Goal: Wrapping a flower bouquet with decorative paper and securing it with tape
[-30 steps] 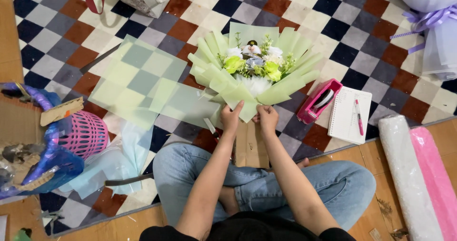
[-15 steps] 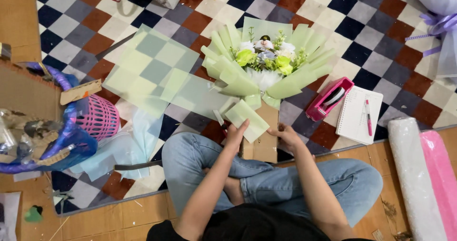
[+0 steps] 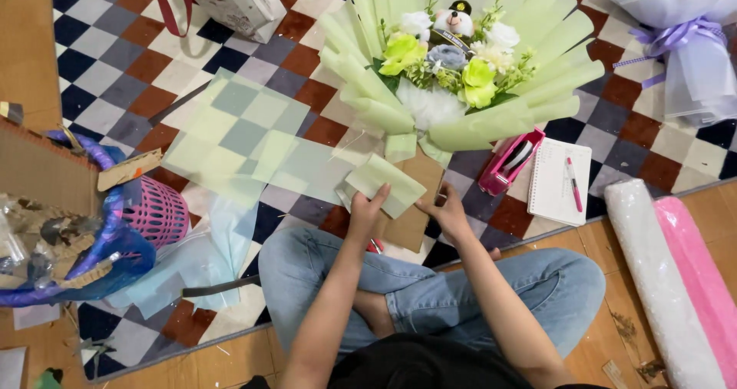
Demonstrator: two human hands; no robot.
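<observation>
A pink basket [image 3: 157, 212] sits at far left, beside loose green sheets [image 3: 238, 139] spread flat on the checkered rug [image 3: 100, 89]. The left hand [image 3: 367, 208] pinches a folded pale-green paper square [image 3: 384, 185], probably steadying it against the brown-wrapped stem. The right hand [image 3: 447, 214], half-curled, braces that stem below the green bouquet [image 3: 453, 66]; its grip is unclear.

Folded pale-green paper sheet [image 3: 384, 185], held flat

A checkered rug [image 3: 115, 59] in brown, grey and navy covers wooden floor [image 3: 23, 43].
</observation>
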